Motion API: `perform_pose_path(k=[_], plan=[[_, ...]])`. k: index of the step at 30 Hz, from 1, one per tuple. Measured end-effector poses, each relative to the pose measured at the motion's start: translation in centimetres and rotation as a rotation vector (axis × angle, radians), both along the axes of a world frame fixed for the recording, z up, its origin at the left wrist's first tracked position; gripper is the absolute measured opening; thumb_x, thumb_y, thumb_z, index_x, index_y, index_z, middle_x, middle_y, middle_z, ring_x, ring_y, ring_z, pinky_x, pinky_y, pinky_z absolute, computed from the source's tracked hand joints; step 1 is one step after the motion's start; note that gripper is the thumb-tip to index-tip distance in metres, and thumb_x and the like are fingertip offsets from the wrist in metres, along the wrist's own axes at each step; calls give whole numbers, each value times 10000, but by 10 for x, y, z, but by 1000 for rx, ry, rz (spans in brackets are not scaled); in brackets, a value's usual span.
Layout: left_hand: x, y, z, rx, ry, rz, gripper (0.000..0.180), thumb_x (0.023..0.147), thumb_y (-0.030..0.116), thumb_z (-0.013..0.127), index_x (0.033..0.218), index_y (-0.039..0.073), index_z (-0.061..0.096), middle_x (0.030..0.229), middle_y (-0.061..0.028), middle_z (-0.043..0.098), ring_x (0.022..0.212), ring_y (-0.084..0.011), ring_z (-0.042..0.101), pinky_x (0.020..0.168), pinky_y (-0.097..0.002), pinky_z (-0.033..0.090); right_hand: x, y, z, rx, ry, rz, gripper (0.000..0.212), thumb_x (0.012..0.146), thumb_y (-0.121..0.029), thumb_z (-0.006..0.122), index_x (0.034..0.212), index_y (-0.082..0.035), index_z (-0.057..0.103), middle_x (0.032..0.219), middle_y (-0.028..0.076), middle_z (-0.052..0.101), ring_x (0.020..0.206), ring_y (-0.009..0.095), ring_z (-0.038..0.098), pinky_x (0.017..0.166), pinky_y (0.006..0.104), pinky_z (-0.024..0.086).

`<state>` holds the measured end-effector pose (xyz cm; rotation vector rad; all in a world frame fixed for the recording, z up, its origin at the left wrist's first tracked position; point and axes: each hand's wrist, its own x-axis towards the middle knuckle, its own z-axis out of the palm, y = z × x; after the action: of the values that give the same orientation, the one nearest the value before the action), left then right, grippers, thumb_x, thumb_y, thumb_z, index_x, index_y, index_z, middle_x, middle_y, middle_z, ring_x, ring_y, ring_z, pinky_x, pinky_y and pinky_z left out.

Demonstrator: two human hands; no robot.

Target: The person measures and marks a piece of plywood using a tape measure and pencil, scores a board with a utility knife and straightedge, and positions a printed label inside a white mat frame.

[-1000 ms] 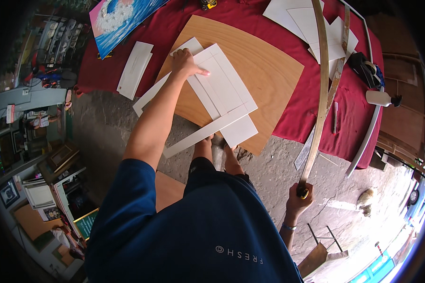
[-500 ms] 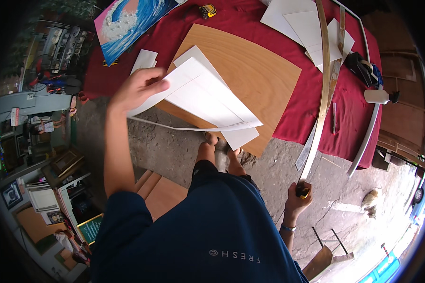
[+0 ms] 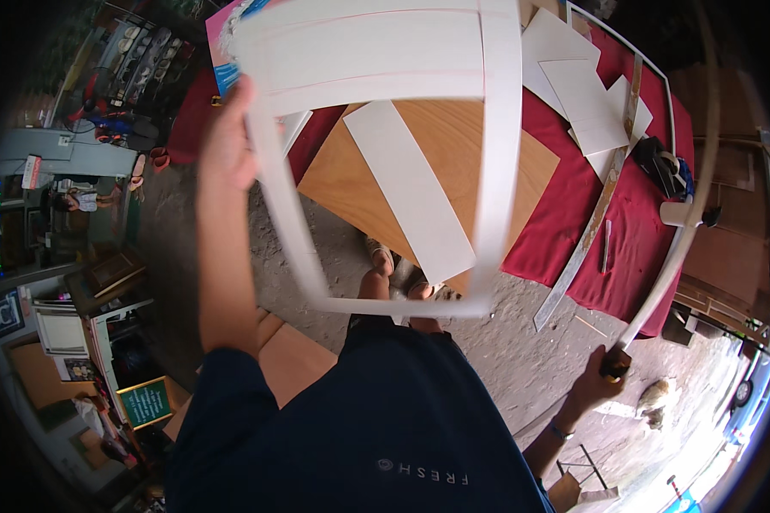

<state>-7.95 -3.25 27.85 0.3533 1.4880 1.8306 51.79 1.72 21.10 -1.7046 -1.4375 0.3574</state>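
My left hand [image 3: 229,141] grips the left edge of a white mat board [image 3: 372,56], lifted close in front of me. A rectangular window is cut through it, and pinkish lines run across its solid upper part. Through the window a white board strip [image 3: 411,192] shows, lying on a brown plywood sheet [image 3: 529,175]. Off to the lower right, my right hand [image 3: 592,389] is closed round a tape measure [image 3: 616,363]. Its long blade [image 3: 689,224] is drawn out and arches up past the table's right side.
A dark red cloth [image 3: 543,231] covers the table. On it lie a long metal ruler [image 3: 589,229], white sheets [image 3: 577,98] and a black pouch-like item [image 3: 661,167]. A spray bottle [image 3: 683,214] is at the right edge. Picture frames [image 3: 111,278] crowd the left side.
My left hand has raised the mat board up and nearer, turning its window toward me; the white strip stays behind on the plywood. My right hand has swung the tape measure outward right and slightly down.
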Motion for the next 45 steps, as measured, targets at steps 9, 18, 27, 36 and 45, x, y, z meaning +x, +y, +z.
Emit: perform_pose_path(k=[9, 18, 27, 36, 45], plan=[[131, 54, -188, -7, -502, 230, 248, 1043, 329, 558, 1168, 115, 572, 1015, -50, 667, 858, -173, 664, 787, -359, 558, -17, -42, -10, 46, -45, 178, 184, 819, -18, 735, 840, -39, 554, 697, 23, 530, 624, 130, 513, 569, 292, 427], [99, 43, -267, -302, -96, 36, 143, 1025, 229, 588, 1013, 86, 575, 919, -34, 623, 709, -132, 630, 595, -323, 566, -46, -93, -90, -411, -91, 652, 239, 679, -71, 768, 779, -63, 551, 697, 87, 562, 606, 270, 571, 584, 388, 466], [62, 42, -239, -796, 900, 31, 278, 1011, 301, 601, 933, 35, 580, 769, -101, 654, 767, -308, 709, 615, -417, 553, -47, -88, -170, -361, -197, 858, 258, 665, -62, 746, 791, -62, 520, 698, 116, 522, 629, 346, 547, 586, 450, 446], [77, 19, -266, -279, 1199, 12, 456, 1027, 326, 562, 1340, 8, 471, 1430, -217, 452, 1269, -384, 478, 1061, -489, 407, -8, -115, -174, -396, -278, 827, 258, 688, -33, 718, 757, -68, 472, 670, 112, 454, 594, 335, 496, 550, 451, 385], [70, 29, -270, -336, 1424, -289, 884, 920, 543, 652, 1532, 6, 308, 1586, -255, 271, 1459, -452, 292, 1182, -558, 279, 1, -104, -191, -390, -363, 914, 280, 685, -109, 743, 788, -81, 484, 684, 109, 489, 618, 334, 520, 603, 455, 430]])
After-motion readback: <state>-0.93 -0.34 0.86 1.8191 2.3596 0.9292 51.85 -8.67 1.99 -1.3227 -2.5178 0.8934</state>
